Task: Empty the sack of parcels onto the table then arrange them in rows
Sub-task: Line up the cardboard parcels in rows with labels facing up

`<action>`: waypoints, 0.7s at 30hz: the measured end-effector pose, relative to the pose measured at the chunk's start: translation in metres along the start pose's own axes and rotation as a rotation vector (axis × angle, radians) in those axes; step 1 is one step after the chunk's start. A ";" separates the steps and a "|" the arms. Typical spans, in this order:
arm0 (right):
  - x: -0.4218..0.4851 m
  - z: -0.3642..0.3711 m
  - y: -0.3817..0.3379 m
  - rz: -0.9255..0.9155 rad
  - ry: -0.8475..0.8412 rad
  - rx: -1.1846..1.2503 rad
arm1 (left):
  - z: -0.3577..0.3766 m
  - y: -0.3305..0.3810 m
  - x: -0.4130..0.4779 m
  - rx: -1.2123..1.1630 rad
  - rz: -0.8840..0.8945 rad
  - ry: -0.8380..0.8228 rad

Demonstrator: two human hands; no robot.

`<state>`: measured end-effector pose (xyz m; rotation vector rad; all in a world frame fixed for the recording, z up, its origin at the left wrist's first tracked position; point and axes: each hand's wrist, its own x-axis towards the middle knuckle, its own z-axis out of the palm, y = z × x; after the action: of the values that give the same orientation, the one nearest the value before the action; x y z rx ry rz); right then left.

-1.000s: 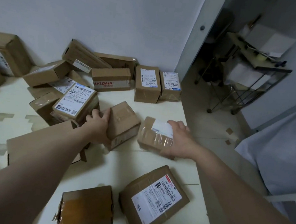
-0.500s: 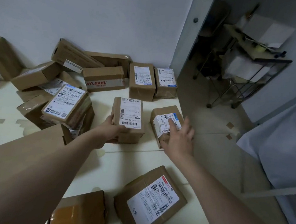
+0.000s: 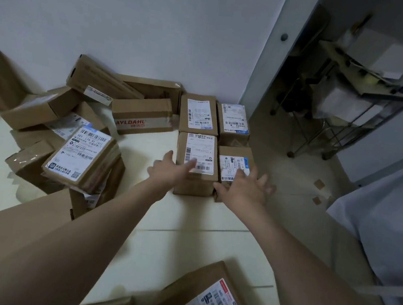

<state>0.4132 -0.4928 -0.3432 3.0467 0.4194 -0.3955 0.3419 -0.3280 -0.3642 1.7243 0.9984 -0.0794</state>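
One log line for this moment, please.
phase: arranging rows | left hand: touches near-left parcel | right hand: touches near-right parcel | back pair: against wall | pile: unsorted

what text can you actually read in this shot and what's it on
"AYLDAHL", in red, on the taped box; its start is cut off.
"501 L16 91" on the label of the tilted box at left.
"8", large, on the label of the front box that the left hand touches.
Other label print and barcodes: too small or blurred.

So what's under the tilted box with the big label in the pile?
The tilted box rests on other brown parcels; their edges stick out. What lies beneath its middle is covered.
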 end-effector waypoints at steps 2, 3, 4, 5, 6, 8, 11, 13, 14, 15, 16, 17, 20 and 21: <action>0.005 -0.015 -0.019 -0.053 0.081 -0.093 | -0.016 0.008 0.014 0.097 0.016 0.236; 0.008 -0.022 -0.031 -0.093 0.064 -0.141 | -0.025 0.011 0.022 0.121 0.045 0.319; 0.011 -0.029 -0.045 -0.137 -0.007 -0.212 | -0.035 0.015 0.027 0.165 0.074 0.360; 0.014 -0.034 -0.058 -0.182 -0.119 -0.296 | -0.044 0.015 0.037 0.226 0.103 0.372; 0.017 -0.039 -0.072 -0.220 -0.232 -0.362 | -0.053 0.016 0.044 0.307 0.123 0.340; 0.025 -0.043 -0.095 -0.243 -0.340 -0.389 | -0.068 0.012 0.061 0.352 0.119 0.149; 0.035 -0.038 -0.119 -0.180 -0.279 -0.313 | -0.071 0.003 0.065 0.186 0.084 -0.213; 0.039 -0.032 -0.126 -0.180 -0.255 -0.259 | -0.065 -0.003 0.065 0.220 0.152 -0.252; 0.040 -0.030 -0.125 -0.191 -0.265 -0.238 | -0.063 -0.006 0.065 0.214 0.180 -0.240; 0.039 -0.029 -0.122 -0.201 -0.287 -0.207 | -0.063 -0.007 0.064 0.186 0.191 -0.229; 0.038 -0.027 -0.117 -0.207 -0.307 -0.160 | -0.064 -0.008 0.062 0.158 0.189 -0.225; 0.037 -0.024 -0.111 -0.201 -0.313 -0.108 | -0.065 -0.009 0.063 0.136 0.188 -0.223; 0.030 -0.012 -0.095 -0.123 -0.320 -0.010 | -0.068 -0.011 0.061 0.120 0.210 -0.219; 0.028 -0.009 -0.092 -0.107 -0.328 0.029 | -0.067 -0.011 0.059 0.121 0.232 -0.216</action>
<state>0.4163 -0.3966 -0.3423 2.9136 0.5583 -0.8959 0.3460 -0.2386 -0.3748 1.8861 0.6424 -0.1752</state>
